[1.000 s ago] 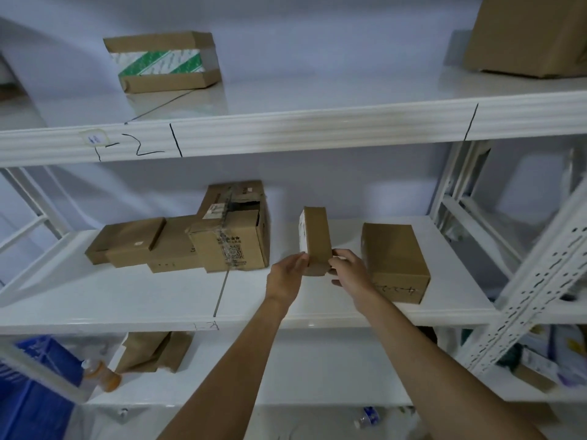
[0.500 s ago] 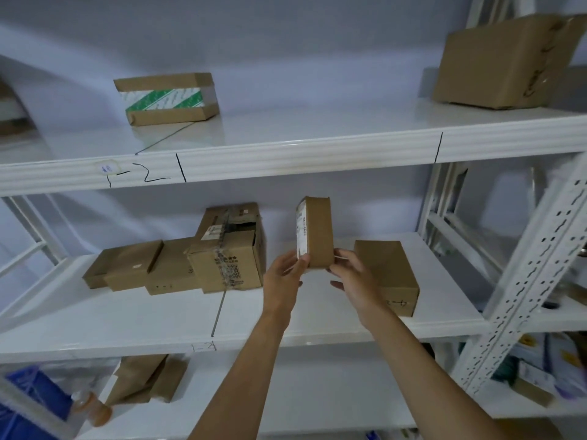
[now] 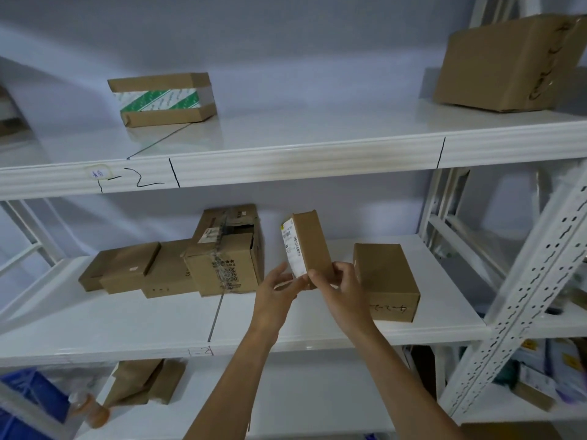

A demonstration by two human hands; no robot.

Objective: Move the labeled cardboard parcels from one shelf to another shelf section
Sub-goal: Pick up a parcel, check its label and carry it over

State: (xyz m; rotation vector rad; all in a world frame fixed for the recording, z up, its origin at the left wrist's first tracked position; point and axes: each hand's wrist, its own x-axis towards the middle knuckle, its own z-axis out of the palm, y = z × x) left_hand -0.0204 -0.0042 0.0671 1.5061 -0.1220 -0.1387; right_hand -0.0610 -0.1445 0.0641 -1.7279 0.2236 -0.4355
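A small cardboard parcel (image 3: 309,242) with a white barcode label on its left face is held upright above the middle shelf (image 3: 286,338). My left hand (image 3: 274,289) grips its lower left edge and my right hand (image 3: 340,285) grips its lower right. A plain brown box (image 3: 386,281) sits on the shelf just right of my hands. Left of them stand a taped carton (image 3: 227,255) and flat brown parcels (image 3: 127,268).
The upper shelf (image 3: 286,163) carries a box with green-striped tape (image 3: 162,98) at left and a large carton (image 3: 508,61) at right. A perforated white upright (image 3: 521,300) leans at the right. Blue crate (image 3: 28,404) and folded cardboard (image 3: 146,381) lie below.
Both hands have lifted the small labelled parcel off the middle shelf and turned it slightly, its label now facing me more. The view has tilted upward.
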